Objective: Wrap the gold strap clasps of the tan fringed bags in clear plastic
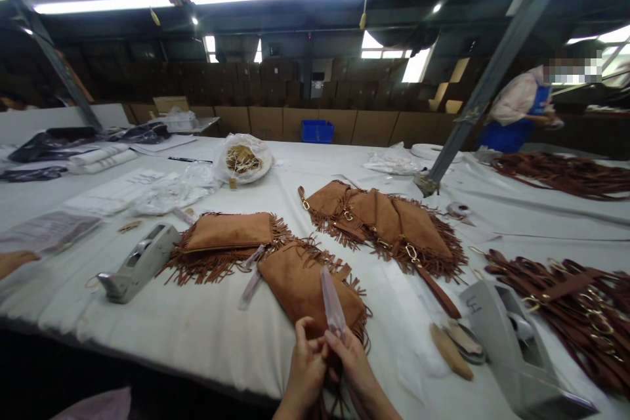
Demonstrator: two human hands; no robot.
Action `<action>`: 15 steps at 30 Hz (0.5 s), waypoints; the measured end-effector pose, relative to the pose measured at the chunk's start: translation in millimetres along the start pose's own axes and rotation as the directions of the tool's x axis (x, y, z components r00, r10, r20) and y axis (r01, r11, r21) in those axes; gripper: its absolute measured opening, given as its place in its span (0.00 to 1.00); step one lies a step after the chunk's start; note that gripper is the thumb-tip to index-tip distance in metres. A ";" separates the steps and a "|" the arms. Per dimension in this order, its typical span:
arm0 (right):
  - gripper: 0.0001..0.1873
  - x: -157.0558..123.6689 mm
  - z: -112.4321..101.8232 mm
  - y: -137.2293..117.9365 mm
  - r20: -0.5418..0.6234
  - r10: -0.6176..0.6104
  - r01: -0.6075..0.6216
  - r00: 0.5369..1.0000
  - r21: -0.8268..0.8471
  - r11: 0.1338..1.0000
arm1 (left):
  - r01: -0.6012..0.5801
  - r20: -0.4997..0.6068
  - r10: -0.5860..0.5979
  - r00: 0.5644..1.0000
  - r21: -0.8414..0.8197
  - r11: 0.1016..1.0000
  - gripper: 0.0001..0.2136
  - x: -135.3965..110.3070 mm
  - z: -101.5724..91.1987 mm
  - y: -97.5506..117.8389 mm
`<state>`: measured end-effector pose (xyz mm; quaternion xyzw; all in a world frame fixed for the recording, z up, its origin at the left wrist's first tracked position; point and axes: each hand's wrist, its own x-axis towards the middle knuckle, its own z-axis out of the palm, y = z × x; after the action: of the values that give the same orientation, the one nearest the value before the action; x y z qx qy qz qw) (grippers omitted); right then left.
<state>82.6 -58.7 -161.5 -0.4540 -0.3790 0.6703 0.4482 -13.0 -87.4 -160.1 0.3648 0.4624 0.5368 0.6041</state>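
A brown suede pouch with fringe (295, 282) lies tilted at the table's near edge, in front of both hands. My right hand (355, 361) is closed on a narrow clear plastic sleeve (333, 305), which points up and away over the pouch. Beside it, my left hand (306, 364) has its fingers curled in a pinch at the pouch's near end; what lies between them is hidden. Dark strands hang below the two hands. Touching this pouch on the left is a second fringed pouch (229, 230) with a zip along its near side.
Several fringed pouches (388, 216) overlap farther back. Tape dispensers stand left (140, 262) and right (516, 348). Brown straps with metal clips (566, 295) are heaped at right. A metal post (472, 105) rises from the table. Another person's hand (17, 262) shows at far left; a co-worker (522, 108) stands back right.
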 end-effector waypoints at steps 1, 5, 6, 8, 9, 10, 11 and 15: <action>0.33 1.3 0.5 -1.7 0.019 0.041 -0.042 0.999 0.040 0.998 | 0.016 -0.002 -0.016 1.000 -0.035 0.999 0.25 0.7 0.3 -0.1; 0.27 -7.6 -6.5 -26.0 0.173 0.102 -0.110 0.980 0.038 0.993 | 0.010 -0.001 -0.010 1.000 -0.087 0.996 0.23 1.7 0.3 1.3; 0.24 -12.5 -10.1 -35.3 0.196 0.091 -0.091 0.976 -0.005 0.996 | 0.003 -0.004 -0.004 1.000 -0.069 0.998 0.22 1.8 -0.1 1.7; 0.19 -24.2 -18.1 -53.5 0.227 0.034 -0.005 0.973 -0.129 0.992 | -0.003 0.020 0.004 1.000 -0.025 1.000 0.19 2.7 -2.3 1.9; 0.17 -30.6 -22.1 -60.8 0.251 -0.003 0.055 0.968 -0.202 0.978 | 0.002 0.046 -0.001 0.999 -0.015 1.000 0.19 3.5 -4.5 1.8; 0.15 -36.8 -26.1 -65.8 0.276 -0.043 0.120 0.960 -0.268 0.956 | 0.009 0.078 -0.007 0.997 -0.021 1.000 0.19 4.4 -7.4 1.6; 0.13 -42.7 -30.2 -67.8 0.299 -0.080 0.180 0.951 -0.323 0.929 | 0.016 0.107 -0.011 0.994 -0.045 0.999 0.22 5.3 -11.3 1.4; 0.11 -58.0 -50.3 -39.2 0.369 -0.218 0.392 0.903 -0.502 0.771 | 0.007 0.072 0.002 0.997 -0.130 0.991 0.32 2.3 -33.2 1.6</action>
<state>151.1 -96.2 -125.2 -0.3943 -0.6907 0.5039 0.3369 -45.0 -86.7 -169.2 0.3432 0.4046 0.5515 0.6437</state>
